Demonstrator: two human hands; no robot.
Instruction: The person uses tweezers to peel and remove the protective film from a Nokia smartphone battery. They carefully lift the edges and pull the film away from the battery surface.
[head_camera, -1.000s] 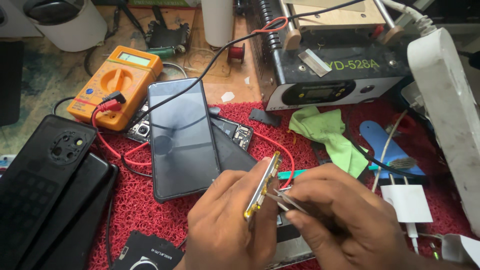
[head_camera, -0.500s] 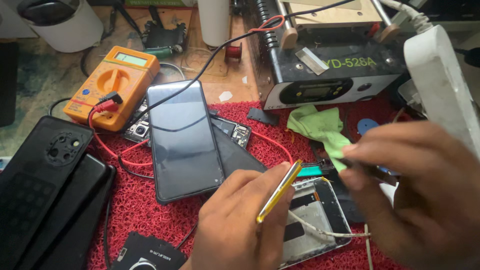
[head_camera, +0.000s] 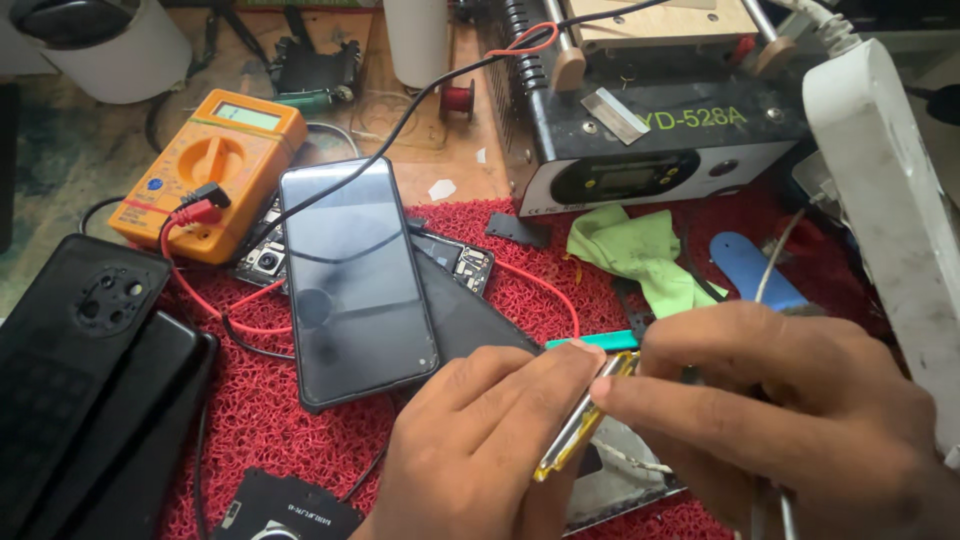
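Left hand (head_camera: 480, 440) pinching yellow battery (head_camera: 583, 420) edge-up, right hand (head_camera: 800, 420) fingertip touching its top

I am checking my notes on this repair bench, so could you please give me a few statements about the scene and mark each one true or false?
1. The left hand and the right hand both pinch a thin yellow-edged part. True.
2. The dark phone lies screen up on the red mat. True.
3. The multimeter is blue. False: it is orange, with a red lead plugged in.
4. The green cloth covers the dark phone. False: it lies apart, to its right, before the grey machine.
5. A white power strip runs along the right edge. True.
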